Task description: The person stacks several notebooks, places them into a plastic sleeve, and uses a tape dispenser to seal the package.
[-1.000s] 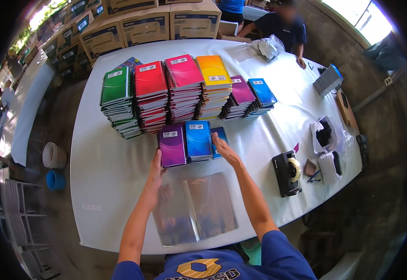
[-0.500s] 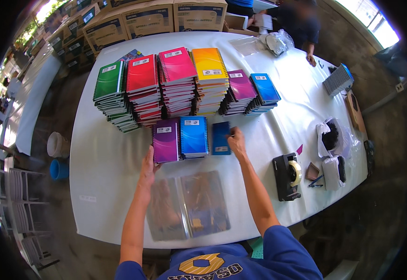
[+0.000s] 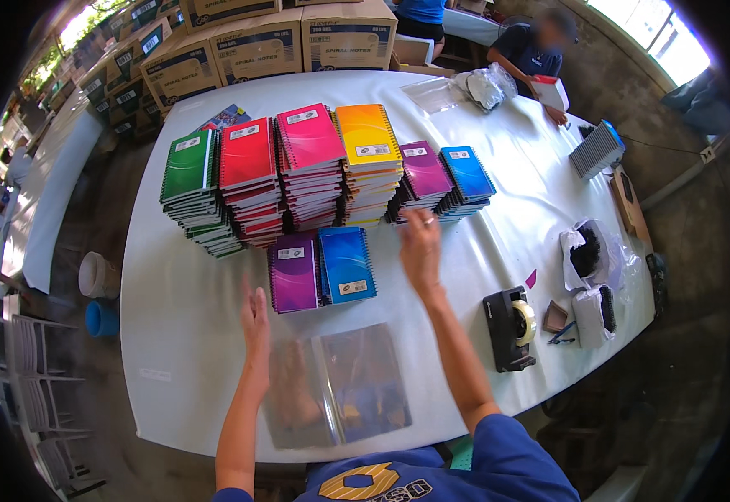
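Note:
Two short piles of spiral notebooks stand side by side in front of me: a purple notebook (image 3: 294, 280) tops one, a blue notebook (image 3: 344, 263) the other, its label toward me. My left hand (image 3: 256, 322) is beside the purple pile's lower left corner, empty, fingers stretched. My right hand (image 3: 421, 255) is raised to the right of the blue pile with nothing visible in it; its fingertips come near the small purple notebook stack (image 3: 423, 171). Closer to me lie flat clear plastic sleeves (image 3: 365, 385).
Behind stand tall stacks of green (image 3: 189, 171), red (image 3: 248, 155), pink (image 3: 309, 138) and yellow notebooks (image 3: 369, 130), plus a small blue stack (image 3: 467, 174). Right are a tape dispenser (image 3: 507, 335) and plastic bags (image 3: 586, 251). Cartons (image 3: 256, 54) and a co-worker (image 3: 524, 58) are beyond the table.
The blue notebook my right hand held now lies on the blue pile, label toward me. That hand has let go and moved up; my left hand has come off the purple pile.

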Tool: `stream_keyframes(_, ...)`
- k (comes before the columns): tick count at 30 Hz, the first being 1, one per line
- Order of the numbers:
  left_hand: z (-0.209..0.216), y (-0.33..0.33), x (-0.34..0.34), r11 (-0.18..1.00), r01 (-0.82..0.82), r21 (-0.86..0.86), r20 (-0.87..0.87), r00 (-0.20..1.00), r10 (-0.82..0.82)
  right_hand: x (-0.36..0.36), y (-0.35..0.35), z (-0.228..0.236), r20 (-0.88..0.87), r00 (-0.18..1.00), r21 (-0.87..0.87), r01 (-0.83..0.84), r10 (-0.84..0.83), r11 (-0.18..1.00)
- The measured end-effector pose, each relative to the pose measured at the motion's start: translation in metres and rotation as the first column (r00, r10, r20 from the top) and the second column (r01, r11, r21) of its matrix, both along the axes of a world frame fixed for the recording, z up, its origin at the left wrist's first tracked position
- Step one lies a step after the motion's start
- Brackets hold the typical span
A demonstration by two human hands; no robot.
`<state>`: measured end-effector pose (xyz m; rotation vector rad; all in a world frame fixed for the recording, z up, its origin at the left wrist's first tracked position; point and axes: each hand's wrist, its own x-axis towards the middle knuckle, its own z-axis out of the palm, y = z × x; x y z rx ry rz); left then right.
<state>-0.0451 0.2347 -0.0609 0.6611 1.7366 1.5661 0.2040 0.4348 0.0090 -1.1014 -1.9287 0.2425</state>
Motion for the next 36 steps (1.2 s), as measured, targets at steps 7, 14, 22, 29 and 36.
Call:
stream_keyframes(7, 0.074, 0.033, 0.077, 0.915, 0.28, 0.291, -0.527, 0.845, -0.091, 0.071, 0.106, 0.005, 0.455, 0.89, 0.295, -0.193, 0.04, 0.936)
stream_keyframes(14, 0.094, 0.134, 0.166, 0.94, 0.235, 0.249, 0.774, 0.535, -0.339, 0.069, 0.039, 0.066, 0.251, 0.968, 0.368, -0.09, -0.006, 0.926)
stream_keyframes(22, 0.083, 0.13, 0.159, 0.871, 0.274, 0.407, 0.783, 0.386, -0.488, 0.039, 0.009, 0.108, -0.011, 0.925, 0.106, -0.377, 0.38, 0.92)
stream_keyframes(29, 0.08, 0.086, 0.101, 0.903, 0.17, 0.394, 0.782, 0.454, -0.427, -0.04, 0.1, 0.143, 0.288, 0.956, -0.427, 0.173, -0.048, 0.887)
stream_keyframes(36, 0.098, 0.077, 0.093, 0.835, 0.123, 0.536, 0.733, 0.423, -0.533, 0.008, 0.038, 0.149, -0.416, 0.906, -0.503, -0.295, 0.071, 0.812)
